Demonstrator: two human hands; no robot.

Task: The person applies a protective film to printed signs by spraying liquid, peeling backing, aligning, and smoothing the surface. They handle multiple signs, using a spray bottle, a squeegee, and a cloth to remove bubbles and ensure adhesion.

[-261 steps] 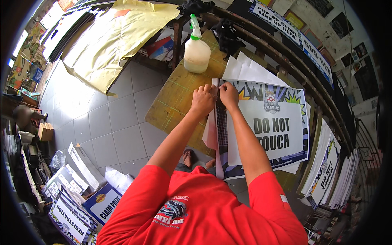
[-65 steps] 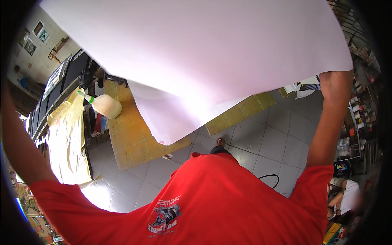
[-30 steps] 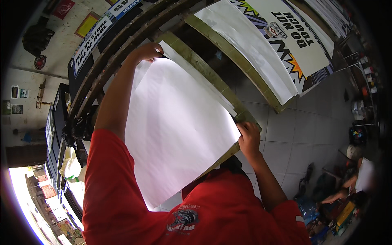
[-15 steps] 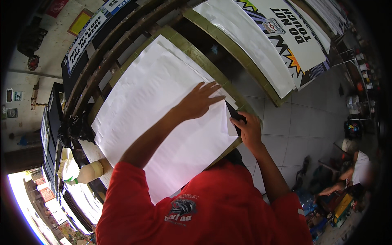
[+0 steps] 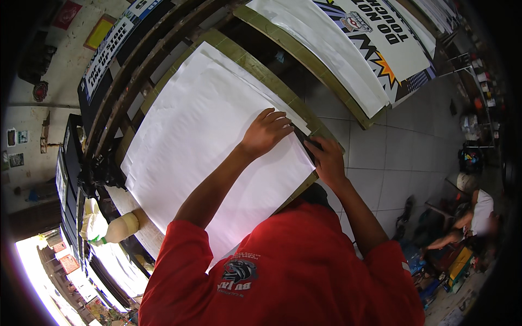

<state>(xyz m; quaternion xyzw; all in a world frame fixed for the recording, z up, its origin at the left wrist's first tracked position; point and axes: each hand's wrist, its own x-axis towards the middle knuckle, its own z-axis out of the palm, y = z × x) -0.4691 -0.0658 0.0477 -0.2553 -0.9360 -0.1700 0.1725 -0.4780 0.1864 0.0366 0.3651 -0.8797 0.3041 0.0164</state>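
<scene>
A large white sheet [image 5: 217, 125] lies on the wooden-edged worktable [image 5: 247, 57] in front of me, with more white layers showing along its far edge. My left hand [image 5: 266, 133] rests on the sheet near its right edge, fingers extended and lying flat. At that edge a dark flat piece [image 5: 303, 142] shows beside the white sheet; most of it is hidden. My right hand [image 5: 326, 156] is bent round the dark piece at the table's right corner, its thumb and fingers on it.
A second table [image 5: 326, 70] with white sheets and a printed board [image 5: 391, 43] stands beyond a gap. A pale plastic bottle [image 5: 122, 227] lies at the left. Dark wooden rails [image 5: 128, 89] run behind it. A person [image 5: 473, 212] sits low at the far right.
The left hand's spread fingers have drawn closer together on the sheet. The sheet's lifted right edge now lies flatter, covering more of the dark piece. My right hand has moved slightly up.
</scene>
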